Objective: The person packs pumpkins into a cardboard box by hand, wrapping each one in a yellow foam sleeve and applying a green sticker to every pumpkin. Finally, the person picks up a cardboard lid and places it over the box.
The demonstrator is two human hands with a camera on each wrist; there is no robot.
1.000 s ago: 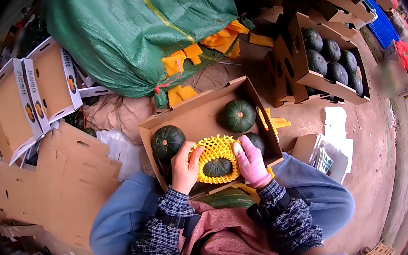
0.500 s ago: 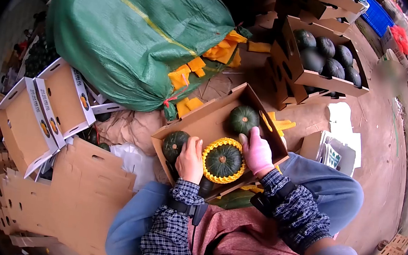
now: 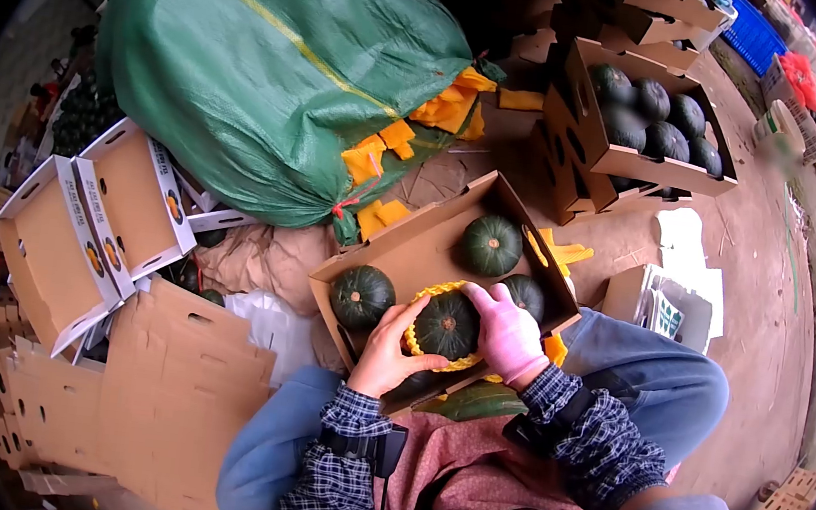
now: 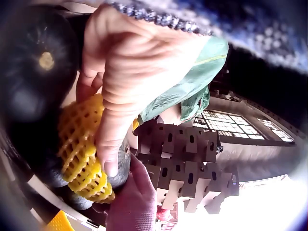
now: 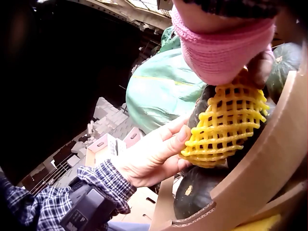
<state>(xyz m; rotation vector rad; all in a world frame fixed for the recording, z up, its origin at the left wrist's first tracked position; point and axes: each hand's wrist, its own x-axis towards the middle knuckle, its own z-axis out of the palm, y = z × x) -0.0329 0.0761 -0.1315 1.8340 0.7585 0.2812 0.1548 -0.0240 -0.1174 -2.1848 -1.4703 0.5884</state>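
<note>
Two-handed grip round netted squash [image 3: 447, 327], w/ L hand [image 3: 391, 352] at 8 o'clock and gloved R hand [image 3: 509, 339] at 3. Held over box [image 3: 409, 260], twd its 6 o'clock side, w/ yellow net [image 4: 79, 154] round sides, bare on top. Prob. at netting step, near done. Next, likely: even up net rim, lower upright w/o bumping boxed squashes [image 3: 492, 244] at 1 and 9 o'clock.

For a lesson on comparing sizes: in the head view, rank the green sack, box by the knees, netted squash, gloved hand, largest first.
1. Green sack
2. Box by the knees
3. Netted squash and gloved hand: too alike to rank
</note>
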